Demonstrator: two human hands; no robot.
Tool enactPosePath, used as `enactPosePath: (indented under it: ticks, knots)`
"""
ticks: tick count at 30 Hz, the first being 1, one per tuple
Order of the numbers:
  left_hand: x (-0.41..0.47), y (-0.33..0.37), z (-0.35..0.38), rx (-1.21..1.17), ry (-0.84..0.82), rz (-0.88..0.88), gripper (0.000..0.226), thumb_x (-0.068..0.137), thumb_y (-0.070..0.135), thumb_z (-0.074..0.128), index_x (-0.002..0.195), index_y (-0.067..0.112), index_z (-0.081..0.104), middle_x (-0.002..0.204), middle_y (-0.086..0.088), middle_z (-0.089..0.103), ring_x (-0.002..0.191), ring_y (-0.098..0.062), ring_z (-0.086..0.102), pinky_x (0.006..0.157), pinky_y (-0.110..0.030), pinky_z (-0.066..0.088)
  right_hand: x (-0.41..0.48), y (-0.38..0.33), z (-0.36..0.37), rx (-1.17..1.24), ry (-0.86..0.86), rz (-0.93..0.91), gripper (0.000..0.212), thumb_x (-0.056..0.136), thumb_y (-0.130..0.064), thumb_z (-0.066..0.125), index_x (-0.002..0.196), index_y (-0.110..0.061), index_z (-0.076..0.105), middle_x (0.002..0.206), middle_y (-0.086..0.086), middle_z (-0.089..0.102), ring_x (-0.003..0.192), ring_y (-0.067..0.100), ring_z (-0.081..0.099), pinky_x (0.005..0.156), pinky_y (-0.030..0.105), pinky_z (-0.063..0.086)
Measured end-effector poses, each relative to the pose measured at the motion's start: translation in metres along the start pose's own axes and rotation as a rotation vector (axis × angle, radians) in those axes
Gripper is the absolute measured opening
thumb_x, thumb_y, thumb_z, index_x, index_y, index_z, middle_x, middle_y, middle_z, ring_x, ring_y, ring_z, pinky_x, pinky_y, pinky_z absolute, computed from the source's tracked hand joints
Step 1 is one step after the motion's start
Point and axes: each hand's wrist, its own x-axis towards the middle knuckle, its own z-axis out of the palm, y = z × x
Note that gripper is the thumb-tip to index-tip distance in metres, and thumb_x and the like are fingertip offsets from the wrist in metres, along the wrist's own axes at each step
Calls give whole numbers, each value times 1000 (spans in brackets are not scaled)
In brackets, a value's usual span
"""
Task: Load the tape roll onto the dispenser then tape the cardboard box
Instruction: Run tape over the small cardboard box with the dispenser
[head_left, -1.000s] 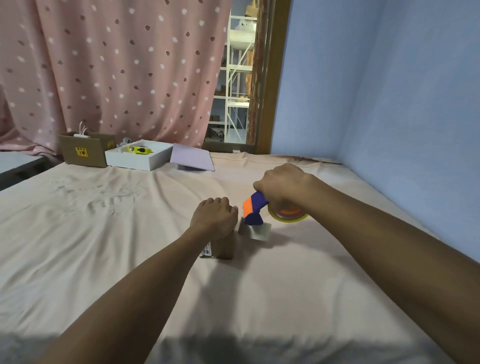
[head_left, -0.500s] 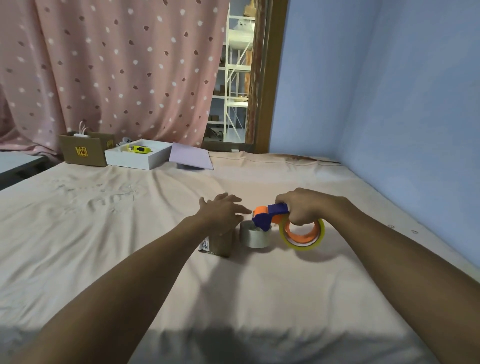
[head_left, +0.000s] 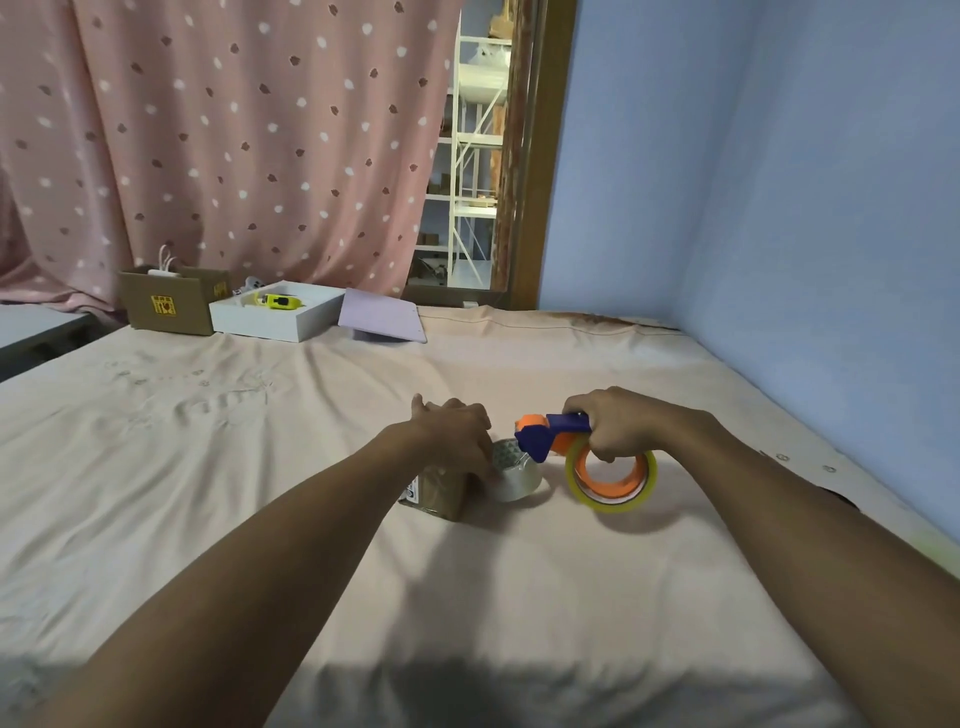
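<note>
On bed | right hand (head_left: 626, 423) grips dispenser (head_left: 550, 435) | left hand (head_left: 457, 431) on box (head_left: 439, 488)

No text can be read. The brown box (head_left: 169, 305) at the bed's far left corner bears a yellow label, illegible. The small cardboard box (head_left: 441, 493) has a blurred sticker.

Loaded dispenser (head_left: 558, 441) beside small box (head_left: 441, 488)

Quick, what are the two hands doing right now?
Left hand: fingers curled down onto the small cardboard box, beside the clear tape roll; whether it grasps anything cannot be told.
Right hand: closed on the tape dispenser.
</note>
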Motion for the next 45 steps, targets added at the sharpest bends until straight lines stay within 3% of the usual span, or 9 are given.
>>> enactPosePath:
  ticks: [8,13,18,21,27,33,36,41,45]
  knots:
    - [14,7,6,68,5,-32,83,44,81,58,111,33,69,129,4,57,130,-23,43,104,-62,18,-13,17,-22,124,103,7,56,71,3,74,114,-28,54,92,-9,57,84,15,55,62,26,41]
    - [5,4,2,46,20,0,48,70,70,69,106,39,75,136,6,51,134,-22,38,111,-67,14,-15,18,-24,108,92,26,62,72,1,76,123,-25,53,105,-1,59,90,16,55,66,25,44]
    - [-5,-21,-5,-77,92,-72,53,76,69,67,122,42,68,133,1,53,133,-25,44,113,-63,23,-10,12,-14,126,104,13,61,72,0,76,121,-27,51,110,0,60,93,17,57,65,24,45]
    - [-14,-47,-10,-108,197,-123,34,81,57,70,109,38,75,125,2,59,124,-25,56,108,-57,32,-5,7,-9,150,120,17,64,73,0,77,128,-23,53,113,1,60,98,20,58,69,26,46]
    - [-30,-82,-10,114,413,-155,37,94,54,59,110,27,78,142,-4,55,138,-24,45,119,-56,18,5,2,-4,215,175,88,50,77,-7,76,120,-21,55,103,3,61,83,18,59,61,26,45]
    - [-31,-78,-6,246,654,28,39,93,46,62,92,12,80,103,-12,70,99,-36,66,93,-41,46,14,17,13,527,221,279,47,72,-7,81,115,-14,64,96,7,64,91,28,63,70,35,52]
    - [-31,-71,-1,218,623,-15,39,97,46,55,100,14,78,107,-10,68,104,-32,64,94,-39,46,15,27,28,564,213,353,55,65,-9,84,114,-14,61,101,10,65,92,29,64,64,33,51]
    - [-28,-76,8,90,484,-136,36,94,37,58,120,15,67,126,-5,56,120,-27,53,91,-45,49,21,42,47,455,277,480,24,72,-24,78,90,-11,68,94,12,71,87,29,67,67,33,53]
    - [-27,-74,14,80,518,-124,34,92,25,61,122,12,66,128,-6,56,120,-28,53,81,-37,41,26,43,62,461,339,580,45,80,-52,74,96,-11,63,100,11,66,90,31,62,68,31,45]
